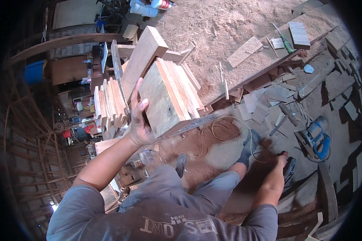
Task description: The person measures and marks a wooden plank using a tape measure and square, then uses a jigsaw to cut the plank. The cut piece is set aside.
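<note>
My left hand (140, 118) is at the left edge of a pale wooden board (163, 98), its thumb and a finger showing along that edge and the rest hidden. Behind this board, several more boards (183, 90) are stacked with their edges facing right. A thick plank (142, 60) slants up just beyond my left fingers. Low on the right, my right hand (282, 159) is closed around a dark blue tool (289, 170), mostly hidden by the hand and shadow. A thin yellowish cord (225, 138) loops across the floor near it.
A sawdust-covered bench (265, 60) holds a green-handled screwdriver (286, 43), a ridged block (299, 35) and loose wood pieces. Offcuts (261, 105) litter the floor beyond my feet. A blue power tool (315, 138) lies at the right. Upright slats (110, 100) stand left of the stack.
</note>
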Available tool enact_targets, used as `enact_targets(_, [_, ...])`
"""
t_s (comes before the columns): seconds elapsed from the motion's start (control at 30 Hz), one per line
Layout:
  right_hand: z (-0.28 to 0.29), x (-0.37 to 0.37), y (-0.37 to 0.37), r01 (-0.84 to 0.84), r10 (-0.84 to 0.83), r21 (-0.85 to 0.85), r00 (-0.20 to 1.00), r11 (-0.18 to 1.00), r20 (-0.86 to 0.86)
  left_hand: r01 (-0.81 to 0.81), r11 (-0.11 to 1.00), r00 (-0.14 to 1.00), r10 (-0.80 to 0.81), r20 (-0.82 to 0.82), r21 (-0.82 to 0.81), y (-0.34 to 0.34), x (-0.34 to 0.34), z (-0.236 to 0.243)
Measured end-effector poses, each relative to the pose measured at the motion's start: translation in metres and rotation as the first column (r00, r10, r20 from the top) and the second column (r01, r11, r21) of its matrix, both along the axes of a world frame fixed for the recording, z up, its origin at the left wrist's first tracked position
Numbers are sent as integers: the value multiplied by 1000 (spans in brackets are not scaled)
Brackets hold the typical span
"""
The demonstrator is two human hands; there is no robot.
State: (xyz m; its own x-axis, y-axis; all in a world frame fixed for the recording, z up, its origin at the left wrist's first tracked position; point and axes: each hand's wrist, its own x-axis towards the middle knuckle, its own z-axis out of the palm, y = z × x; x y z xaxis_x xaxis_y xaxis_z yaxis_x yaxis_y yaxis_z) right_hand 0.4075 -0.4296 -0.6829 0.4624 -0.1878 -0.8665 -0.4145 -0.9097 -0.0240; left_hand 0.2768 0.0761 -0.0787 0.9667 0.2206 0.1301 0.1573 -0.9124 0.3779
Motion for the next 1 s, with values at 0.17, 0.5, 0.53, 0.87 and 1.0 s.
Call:
enact_targets(0.17, [24,-18,75,149,-301,465,914,873,272,-9,1000,1000,9,7,-10,0,-4,-1])
enact_targets(0.5, [487,-10,301,45,-498,995,863,-88,-83,-20,1000,997,22,80,-24,5,-20,-8])
enact_targets(0.53, [517,-9,302,146,-436,978,878,-146,-196,-29,999,996,31,82,-25,3,-22,-9])
enact_targets(0.87, [606,-10,330,401,-497,914,808,69,-317,-48,998,989,52,137,-27,5,-21,-7])
enact_targets(1.0, [591,-5,299,345,-485,928,841,141,-239,-96,991,985,108,134,-91,4,-12,-5])
